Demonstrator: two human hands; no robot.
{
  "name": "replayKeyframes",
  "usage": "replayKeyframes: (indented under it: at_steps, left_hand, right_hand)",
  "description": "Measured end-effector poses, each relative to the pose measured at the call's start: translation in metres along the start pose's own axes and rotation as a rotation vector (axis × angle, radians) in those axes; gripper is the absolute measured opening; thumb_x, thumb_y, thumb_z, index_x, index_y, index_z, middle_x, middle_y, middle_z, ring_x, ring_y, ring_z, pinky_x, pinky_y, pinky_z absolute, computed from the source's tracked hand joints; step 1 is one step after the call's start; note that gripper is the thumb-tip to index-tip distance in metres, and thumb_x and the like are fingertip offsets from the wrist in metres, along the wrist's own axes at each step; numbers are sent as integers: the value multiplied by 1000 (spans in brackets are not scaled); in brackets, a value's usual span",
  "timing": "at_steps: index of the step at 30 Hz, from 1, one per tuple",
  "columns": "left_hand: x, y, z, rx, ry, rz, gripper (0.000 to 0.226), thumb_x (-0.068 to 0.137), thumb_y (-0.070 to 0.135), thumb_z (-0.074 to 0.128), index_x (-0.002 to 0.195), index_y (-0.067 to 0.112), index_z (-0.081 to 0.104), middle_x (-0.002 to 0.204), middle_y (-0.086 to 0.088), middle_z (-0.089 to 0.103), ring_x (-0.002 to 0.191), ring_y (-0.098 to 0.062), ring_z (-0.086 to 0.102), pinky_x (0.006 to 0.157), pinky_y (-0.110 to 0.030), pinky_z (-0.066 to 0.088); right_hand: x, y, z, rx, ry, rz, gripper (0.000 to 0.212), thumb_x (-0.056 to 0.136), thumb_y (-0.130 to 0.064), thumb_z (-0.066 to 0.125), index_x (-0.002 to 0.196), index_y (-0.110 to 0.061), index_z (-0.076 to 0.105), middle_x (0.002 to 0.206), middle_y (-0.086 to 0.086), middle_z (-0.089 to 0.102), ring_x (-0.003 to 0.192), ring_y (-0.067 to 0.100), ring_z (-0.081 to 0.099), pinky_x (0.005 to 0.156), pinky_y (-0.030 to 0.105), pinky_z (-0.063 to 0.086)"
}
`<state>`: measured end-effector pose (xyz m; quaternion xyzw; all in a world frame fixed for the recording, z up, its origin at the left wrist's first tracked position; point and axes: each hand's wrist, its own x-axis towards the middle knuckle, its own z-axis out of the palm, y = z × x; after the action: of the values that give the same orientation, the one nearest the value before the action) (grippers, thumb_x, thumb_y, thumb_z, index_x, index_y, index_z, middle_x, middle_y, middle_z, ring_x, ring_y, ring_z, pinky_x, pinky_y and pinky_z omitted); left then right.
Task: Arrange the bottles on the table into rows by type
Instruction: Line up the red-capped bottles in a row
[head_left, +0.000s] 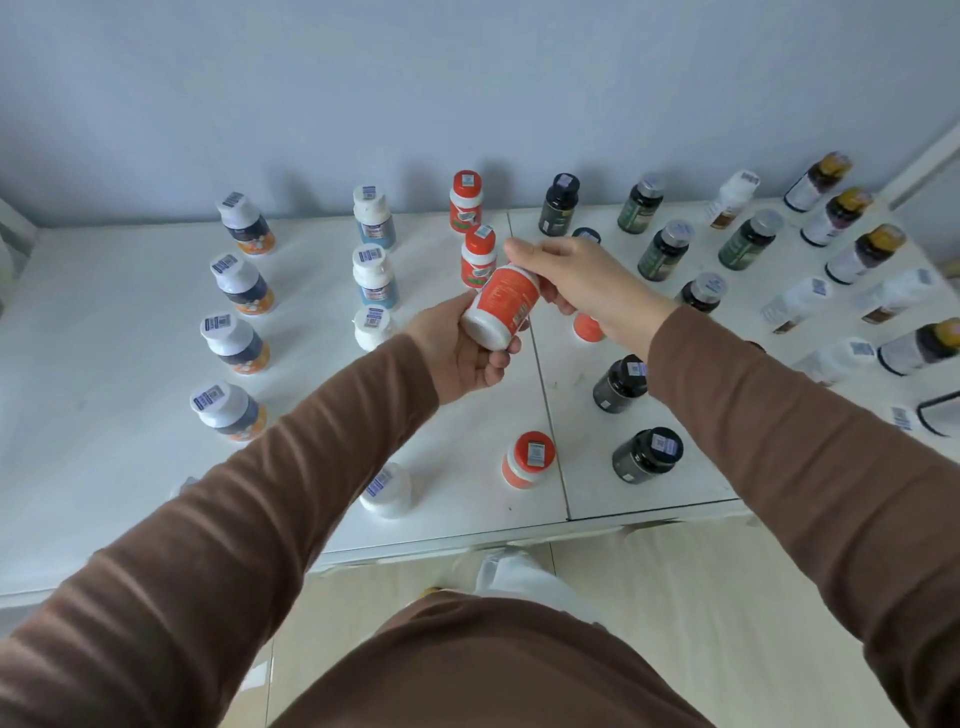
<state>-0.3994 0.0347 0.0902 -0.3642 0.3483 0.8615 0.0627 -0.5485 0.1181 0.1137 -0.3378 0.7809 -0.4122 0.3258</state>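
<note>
Both hands hold one orange-and-white bottle (501, 304) tilted in the air above the white table (104, 322). My left hand (460, 353) grips its white base and my right hand (576, 283) grips its cap end. Two more orange bottles (466, 201) (478, 257) stand in a column at the back. Another orange bottle (528, 460) stands near the front edge, and one (588, 326) shows partly under my right wrist. To the left stand a column of white-capped dark bottles (241, 283) and a column of white-and-blue bottles (375, 278).
Black bottles (647, 454) (621, 383) stand at the front right. Green-labelled bottles (666, 250), white bottles (797, 304) and gold-capped bottles (836, 215) crowd the right side. A white-capped bottle (387, 488) stands near the front edge. A wall (467, 78) backs the table.
</note>
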Motion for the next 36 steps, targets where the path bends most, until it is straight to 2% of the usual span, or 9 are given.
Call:
replayKeyframes:
  at_steps: [4, 7, 11, 13, 17, 21, 24, 29, 36]
  left_hand:
    - [-1, -6, 0, 22, 22, -6, 56, 99, 50, 27, 101, 3, 58, 72, -14, 63, 57, -18, 55, 58, -25, 50]
    - [-1, -11, -2, 95, 99, 84, 39, 100, 40, 38, 114, 7, 52, 96, -17, 63, 81, -25, 61, 80, -34, 52]
    - [5, -19, -14, 494, 104, 203, 24, 96, 24, 51, 119, 20, 47, 116, -15, 62, 99, -26, 60, 98, -39, 50]
    - [8, -23, -18, 742, 136, 236, 28, 93, 20, 56, 118, 24, 43, 123, -12, 60, 103, -27, 60, 99, -41, 50]
    - [11, -33, -20, 1081, 220, 323, 37, 90, 17, 58, 123, 22, 42, 124, -9, 58, 106, -29, 60, 93, -42, 52]
    - [19, -38, -28, 1393, 311, 394, 36, 91, 22, 56, 125, 24, 44, 127, -6, 57, 110, -27, 56, 97, -41, 47]
    - [22, -37, -31, 1525, 361, 414, 39, 90, 29, 57, 126, 26, 43, 129, -4, 56, 112, -26, 56, 99, -39, 47]
    - [28, -20, -28, 1643, 435, 475, 40, 90, 33, 57, 127, 22, 46, 129, -4, 55, 115, -26, 53, 99, -37, 43]
    - [53, 42, -21, 1622, 686, 421, 44, 92, 27, 54, 133, 12, 44, 132, -11, 52, 120, -32, 50, 100, -39, 40]
  right_hand:
    - [-11, 3, -1, -13, -25, 14, 50, 87, -61, 60, 82, -11, 59, 62, -1, 49, 52, 11, 39, 50, 22, 34]
    - [-18, 9, -2, -51, -64, -39, 40, 90, -52, 62, 97, -14, 70, 72, -2, 57, 59, 9, 48, 57, 22, 43]
    - [-28, 22, 1, -255, -104, -168, 36, 87, -40, 70, 121, -26, 65, 109, -8, 67, 95, 8, 63, 83, 26, 52]
    - [-34, 28, 5, -384, -114, -212, 40, 85, -37, 73, 123, -28, 62, 116, -9, 63, 104, 8, 60, 87, 24, 48]
    - [-43, 41, 16, -573, -150, -313, 36, 83, -36, 73, 117, -28, 62, 105, -7, 55, 95, 10, 55, 72, 18, 38]
    - [-44, 53, 25, -724, -222, -332, 36, 89, -36, 67, 122, -24, 59, 108, -4, 53, 101, 15, 53, 78, 26, 42]
    - [-43, 59, 28, -762, -266, -320, 39, 90, -35, 66, 125, -23, 57, 117, 0, 53, 108, 18, 52, 90, 34, 48]
    - [-30, 47, 14, -700, -426, -216, 49, 83, -41, 72, 127, -29, 55, 122, -6, 49, 108, 12, 49, 91, 31, 46]
    - [80, 20, 4, -668, -34, -393, 46, 91, -20, 61, 135, -22, 49, 130, 7, 49, 117, 27, 48, 98, 35, 39]
